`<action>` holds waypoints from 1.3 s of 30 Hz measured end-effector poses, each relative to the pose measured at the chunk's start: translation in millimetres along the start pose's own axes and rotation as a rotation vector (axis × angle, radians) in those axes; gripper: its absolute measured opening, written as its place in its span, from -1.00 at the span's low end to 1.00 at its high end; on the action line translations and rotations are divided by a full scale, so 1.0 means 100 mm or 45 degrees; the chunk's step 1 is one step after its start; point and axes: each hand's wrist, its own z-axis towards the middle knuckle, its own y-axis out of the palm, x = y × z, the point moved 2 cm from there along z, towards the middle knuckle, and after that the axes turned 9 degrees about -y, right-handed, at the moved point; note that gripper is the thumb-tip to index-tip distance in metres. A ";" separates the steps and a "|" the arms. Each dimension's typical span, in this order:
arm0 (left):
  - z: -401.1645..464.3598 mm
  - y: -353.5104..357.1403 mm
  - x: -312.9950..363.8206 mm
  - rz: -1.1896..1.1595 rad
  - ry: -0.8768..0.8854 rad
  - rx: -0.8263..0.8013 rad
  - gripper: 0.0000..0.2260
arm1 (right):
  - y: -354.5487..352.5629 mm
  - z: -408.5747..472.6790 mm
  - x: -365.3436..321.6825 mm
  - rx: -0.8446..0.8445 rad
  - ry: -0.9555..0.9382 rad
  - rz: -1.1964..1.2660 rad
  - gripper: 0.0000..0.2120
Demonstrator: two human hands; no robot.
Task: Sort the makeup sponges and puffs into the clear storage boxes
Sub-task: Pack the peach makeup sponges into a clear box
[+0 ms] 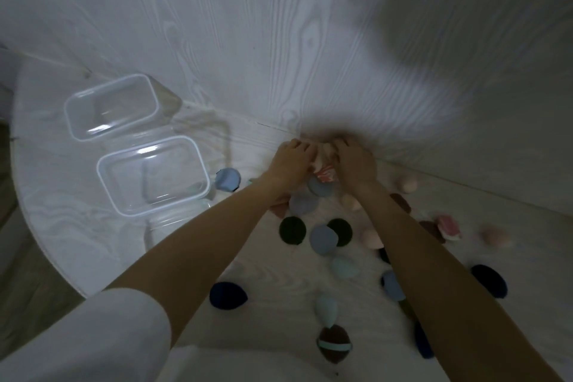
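Both hands are lying close together at the far edge of the white table [77, 226], where it is meeting the wall. The left hand [290, 161] and the right hand [356, 161] are curling their fingers down over a pink-and-white puff [324, 171], which is showing in the gap between them. I cannot tell if the fingers are really gripping it, because this part is blurred.

I am taking the pink-and-white puff as the landmark. Two clear storage boxes are standing well to the left of it, both without lids: the nearer box [153, 177] is closer to the person, and the farther box [113, 105] is just behind that one, by the wall. A blue puff [228, 180] is lying between the nearer box and the landmark. The other sponges and puffs are lying scattered on the table on the person's side of the landmark: a dark green puff [292, 230], a grey-blue puff [323, 239], a navy sponge [228, 295], and a brown puff with a teal band [334, 346]. To the right of the landmark, a pink sponge [406, 183] is resting near the wall.
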 end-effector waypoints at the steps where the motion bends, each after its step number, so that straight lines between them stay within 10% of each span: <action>1: -0.03 0.01 -0.03 0.022 0.017 -0.008 -0.77 | 0.02 0.03 0.01 -0.029 0.069 -0.022 -0.74; 5: -0.17 -0.07 -0.12 0.061 0.116 0.031 -0.84 | 0.07 0.04 -0.08 -0.143 0.107 -0.111 -0.74; 9: -0.45 -0.43 -0.10 -0.239 0.032 0.128 -0.88 | -0.03 -0.13 -0.29 0.205 0.015 -0.014 -0.83; 17: -2.04 -1.02 -0.61 -0.799 -0.467 0.241 -0.74 | -0.12 -0.92 -1.28 0.090 0.026 0.921 -0.78; 39: -2.63 -1.14 -1.73 0.406 -0.069 -0.088 -0.88 | 0.27 -1.16 -2.40 0.005 -0.068 0.986 -0.74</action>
